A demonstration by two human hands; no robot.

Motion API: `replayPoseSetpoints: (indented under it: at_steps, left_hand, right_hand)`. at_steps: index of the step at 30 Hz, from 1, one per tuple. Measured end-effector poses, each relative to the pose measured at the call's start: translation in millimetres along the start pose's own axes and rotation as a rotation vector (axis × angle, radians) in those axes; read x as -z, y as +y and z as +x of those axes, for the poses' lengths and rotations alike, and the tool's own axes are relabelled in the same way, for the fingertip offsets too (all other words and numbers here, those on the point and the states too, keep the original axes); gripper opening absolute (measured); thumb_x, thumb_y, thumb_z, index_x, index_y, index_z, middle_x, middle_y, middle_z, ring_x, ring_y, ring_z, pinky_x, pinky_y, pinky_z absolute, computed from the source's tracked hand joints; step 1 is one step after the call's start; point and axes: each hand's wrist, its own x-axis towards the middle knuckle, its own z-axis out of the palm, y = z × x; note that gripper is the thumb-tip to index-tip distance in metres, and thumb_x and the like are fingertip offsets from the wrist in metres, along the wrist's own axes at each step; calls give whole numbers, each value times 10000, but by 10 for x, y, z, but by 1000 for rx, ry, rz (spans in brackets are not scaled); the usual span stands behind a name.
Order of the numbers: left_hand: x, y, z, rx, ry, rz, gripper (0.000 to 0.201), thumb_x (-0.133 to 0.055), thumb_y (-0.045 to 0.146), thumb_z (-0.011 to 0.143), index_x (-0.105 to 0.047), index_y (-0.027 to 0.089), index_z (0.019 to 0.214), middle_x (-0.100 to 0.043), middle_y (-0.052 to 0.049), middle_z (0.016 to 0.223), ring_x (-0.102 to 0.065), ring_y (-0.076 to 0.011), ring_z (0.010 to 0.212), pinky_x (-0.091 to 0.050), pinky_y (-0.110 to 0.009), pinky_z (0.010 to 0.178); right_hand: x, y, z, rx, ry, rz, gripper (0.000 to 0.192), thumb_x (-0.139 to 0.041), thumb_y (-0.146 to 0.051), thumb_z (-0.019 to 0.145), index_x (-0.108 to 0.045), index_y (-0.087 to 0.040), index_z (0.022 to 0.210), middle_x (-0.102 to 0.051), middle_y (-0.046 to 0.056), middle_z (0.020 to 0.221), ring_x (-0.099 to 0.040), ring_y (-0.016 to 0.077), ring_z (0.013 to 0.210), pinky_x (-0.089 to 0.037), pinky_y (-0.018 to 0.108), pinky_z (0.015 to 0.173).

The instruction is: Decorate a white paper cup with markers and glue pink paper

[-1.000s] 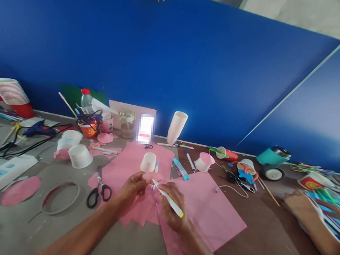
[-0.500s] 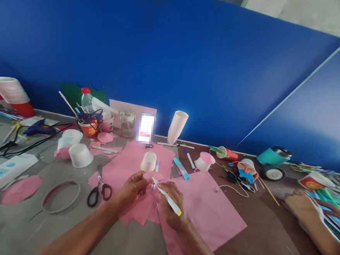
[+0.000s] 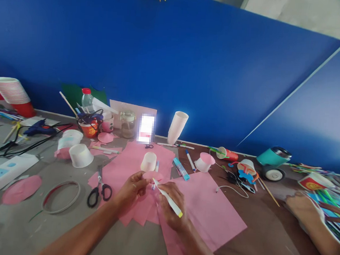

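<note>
Between thumb and fingers, my left hand (image 3: 133, 188) pinches the edge of a small piece of pink paper (image 3: 152, 176). My right hand (image 3: 173, 201) grips a white marker with a yellow end (image 3: 169, 199), its tip at the paper. Just beyond them stands a white paper cup (image 3: 148, 162) on pink paper sheets (image 3: 123, 163). A larger pink sheet (image 3: 211, 208) lies under and right of my right hand. Left of my left hand rest black-handled scissors (image 3: 99, 188). A light blue highlighter-like tube (image 3: 181, 169) lies beyond my right hand.
On the left are a tape ring (image 3: 61, 197), a pink paper disc (image 3: 22, 189), a power strip (image 3: 3, 174) and a glue gun (image 3: 40, 128). Stacked white cups (image 3: 177, 127) lean near the blue partition (image 3: 191, 67). Another person's hand (image 3: 304, 207) is at right.
The marker and my right hand have shifted very slightly at the pink paper. My left hand keeps its hold, and the other person's hand at right has moved a little.
</note>
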Motion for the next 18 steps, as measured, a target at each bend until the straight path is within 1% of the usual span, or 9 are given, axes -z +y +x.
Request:
replayPoseSetpoints:
  at_steps: [4, 10, 18]
  left_hand:
    - [-18, 6, -8, -1, 14, -25, 321, -850, 296, 633, -562, 160, 668, -443, 89, 491, -317, -28, 414, -209, -196, 430]
    - [6, -16, 6, 10, 9, -32, 314, -846, 287, 645, -559, 164, 685, -448, 89, 507, -316, -29, 415, -210, -199, 430]
    - [15, -9, 9, 5, 9, -56, 303, -847, 285, 647, -571, 165, 681, -429, 91, 505, -318, -26, 421, -212, -192, 436]
  right_hand:
    - [-23, 26, -21, -22, -4, -3, 291, -523, -107, 864, -623, -228, 1109, -710, 75, 925, -671, 225, 836, -557, 367, 712]
    - [-47, 53, -46, -46, -15, -23, 280, -537, -120, 860, -635, -232, 1097, -716, 72, 931, -673, 226, 839, -552, 370, 718]
    - [-38, 40, -34, -21, -8, -13, 301, -537, -107, 853, -633, -247, 1102, -714, 63, 920, -667, 226, 837, -554, 375, 712]
